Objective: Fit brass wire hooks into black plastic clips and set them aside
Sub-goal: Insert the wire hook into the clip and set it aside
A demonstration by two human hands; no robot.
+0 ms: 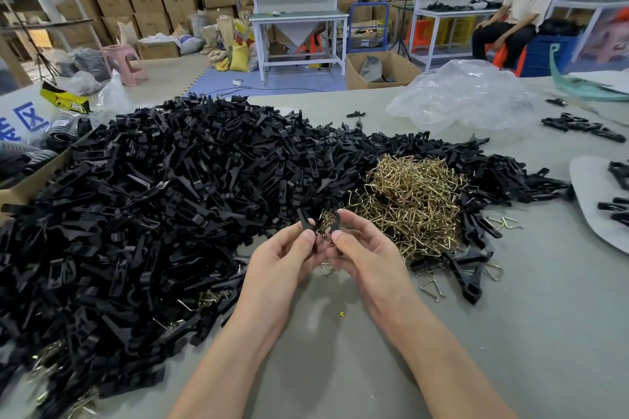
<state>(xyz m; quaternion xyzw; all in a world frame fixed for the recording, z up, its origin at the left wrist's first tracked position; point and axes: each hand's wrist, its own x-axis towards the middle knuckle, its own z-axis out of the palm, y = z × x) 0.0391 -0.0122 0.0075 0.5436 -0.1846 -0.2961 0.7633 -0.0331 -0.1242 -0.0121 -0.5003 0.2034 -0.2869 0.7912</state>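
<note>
Pinching one black clip piece (304, 219) between thumb and fingers, the left-hand grip (286, 260) is closed on it. The right-hand grip (369, 257) pinches a second clip piece (336, 217) likewise. Two pieces held, both upright and close together; whether they are joined cannot be told. Palms face inward over the counter (510, 333), forearms converging. One heap of brass hooks (412, 201) lies just beyond, partly hidden by the fingers. One large heap of black clips (153, 197) spreads left, uncountable. At least four loose hooks (503, 223) lie to the right. One clear plastic bag (463, 95) sits far beyond
</note>
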